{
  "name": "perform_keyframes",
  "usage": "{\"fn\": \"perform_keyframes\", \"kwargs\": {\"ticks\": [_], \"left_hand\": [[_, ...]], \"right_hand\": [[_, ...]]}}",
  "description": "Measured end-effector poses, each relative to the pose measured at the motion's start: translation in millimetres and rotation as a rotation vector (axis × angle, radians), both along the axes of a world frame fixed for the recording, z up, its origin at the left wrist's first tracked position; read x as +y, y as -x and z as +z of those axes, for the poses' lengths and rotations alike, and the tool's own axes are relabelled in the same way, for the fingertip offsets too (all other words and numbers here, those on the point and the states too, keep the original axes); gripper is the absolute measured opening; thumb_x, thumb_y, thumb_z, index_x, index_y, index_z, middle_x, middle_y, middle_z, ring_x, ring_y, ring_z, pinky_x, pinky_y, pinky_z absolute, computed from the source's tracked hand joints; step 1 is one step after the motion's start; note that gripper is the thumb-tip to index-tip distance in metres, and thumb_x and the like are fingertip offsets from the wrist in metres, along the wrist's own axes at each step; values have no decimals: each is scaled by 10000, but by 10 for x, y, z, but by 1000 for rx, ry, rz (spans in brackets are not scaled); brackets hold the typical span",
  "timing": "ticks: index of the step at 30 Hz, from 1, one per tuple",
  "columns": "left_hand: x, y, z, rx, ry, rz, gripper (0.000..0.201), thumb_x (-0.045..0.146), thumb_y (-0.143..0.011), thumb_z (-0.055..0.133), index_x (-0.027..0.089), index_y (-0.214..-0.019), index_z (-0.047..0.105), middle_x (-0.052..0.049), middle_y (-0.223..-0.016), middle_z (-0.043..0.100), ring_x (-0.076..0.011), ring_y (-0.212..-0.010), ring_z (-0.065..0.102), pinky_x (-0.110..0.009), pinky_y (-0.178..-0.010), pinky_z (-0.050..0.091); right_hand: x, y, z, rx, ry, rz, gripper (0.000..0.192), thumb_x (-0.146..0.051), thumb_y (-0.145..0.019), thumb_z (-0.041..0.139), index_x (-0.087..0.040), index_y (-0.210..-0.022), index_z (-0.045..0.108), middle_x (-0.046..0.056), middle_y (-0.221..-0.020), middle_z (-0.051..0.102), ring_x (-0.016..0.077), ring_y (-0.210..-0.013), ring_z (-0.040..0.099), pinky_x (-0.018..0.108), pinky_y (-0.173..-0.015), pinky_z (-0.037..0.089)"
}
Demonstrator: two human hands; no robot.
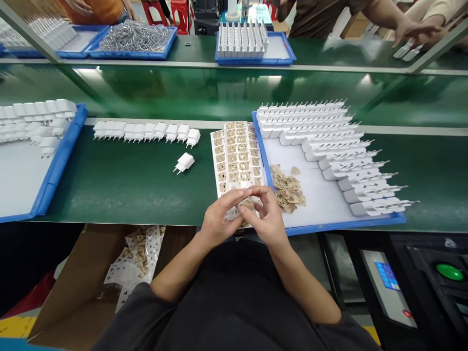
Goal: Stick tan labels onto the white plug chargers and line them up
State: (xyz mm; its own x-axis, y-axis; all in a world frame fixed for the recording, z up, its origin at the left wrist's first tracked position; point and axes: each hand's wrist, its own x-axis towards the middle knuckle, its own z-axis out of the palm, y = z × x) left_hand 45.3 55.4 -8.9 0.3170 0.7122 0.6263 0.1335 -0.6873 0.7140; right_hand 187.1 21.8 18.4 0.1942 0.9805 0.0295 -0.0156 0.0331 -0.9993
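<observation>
This is a factory assembly line. Blue trays (58, 161) at 3 and 9 o'clock hold rows of white plug adapters (329, 141) on a green surface (127, 185). At 12 o'clock, other workers' hands (413, 30) reach over a green conveyor belt (204, 90).

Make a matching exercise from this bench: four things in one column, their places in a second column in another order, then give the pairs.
Things:
1. single white charger
2. label sheet
3. peeled brown backings
4. pile of metal parts

Places:
A. in a blue tray on the far side of the belt
B. lying alone on the green mat
C. loose inside the right blue tray
D. just left of the right blue tray, ahead of the hands

Pairs: 1-B, 2-D, 3-C, 4-A
</observation>
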Motion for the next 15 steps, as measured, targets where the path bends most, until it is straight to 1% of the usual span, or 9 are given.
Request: {"fn": "perform_keyframes", "kwargs": {"ticks": [2,5,7,9,12,13,15], "left_hand": [[-3,-15,-26,-13,-66,9,649,80,-844,730,226,-1413,455,-103,-1232,723,-220,-1181,685,-410,-1095,537],[-8,-11,-54,-26,-83,17,698,98,-819,770,223,-1425,448,-105,-1226,727,-228,-1173,689,-407,-1089,544],[-12,4,-66,-33,-65,22,728,101,-804,788,221,-1433,441,-106,-1221,730,-232,-1185,682,-403,-1084,548],[-16,19,-71,-41,-40,15,763,110,-789,807,217,-1443,431,-109,-1235,724,-231,-1188,680,-388,-1080,550],[-24,28,-59,-39,7,-14,785,120,-799,803,219,-1467,402,-111,-1269,708,-220,-1199,673,-360,-1079,546],[-27,29,-51,-36,20,-26,786,121,-808,794,223,-1475,391,-110,-1278,704,-217,-1207,667,-355,-1082,542],[-29,31,-33,-34,41,-43,776,124,-829,774,234,-1486,375,-108,-1296,694,-213,-1217,661,-351,-1084,538]], "right_hand": [[17,39,-15,68,-23,-19,216,-266,-815,698,-268,-991,572,26,-1074,602,186,-1074,598,306,-860,538],[42,44,-66,131,-66,-30,85,-253,-872,622,-259,-953,596,24,-1033,624,180,-1042,614,319,-901,532],[46,20,-100,128,-90,-33,80,-229,-895,581,-255,-961,618,25,-1026,643,178,-1046,620,337,-956,512],[42,-13,-117,111,-111,-22,99,-201,-894,563,-248,-953,628,29,-1025,659,181,-1049,628,343,-963,510],[35,-63,-96,13,-151,5,111,-198,-893,587,-244,-978,642,44,-1047,669,190,-1023,642,331,-871,536],[34,-75,-77,-53,-181,-2,111,-203,-895,605,-245,-988,648,48,-1043,670,194,-1011,644,336,-853,536],[33,-94,-26,-238,-277,-56,106,-195,-894,635,-249,-981,663,53,-1019,670,205,-997,638,369,-866,524]]}}
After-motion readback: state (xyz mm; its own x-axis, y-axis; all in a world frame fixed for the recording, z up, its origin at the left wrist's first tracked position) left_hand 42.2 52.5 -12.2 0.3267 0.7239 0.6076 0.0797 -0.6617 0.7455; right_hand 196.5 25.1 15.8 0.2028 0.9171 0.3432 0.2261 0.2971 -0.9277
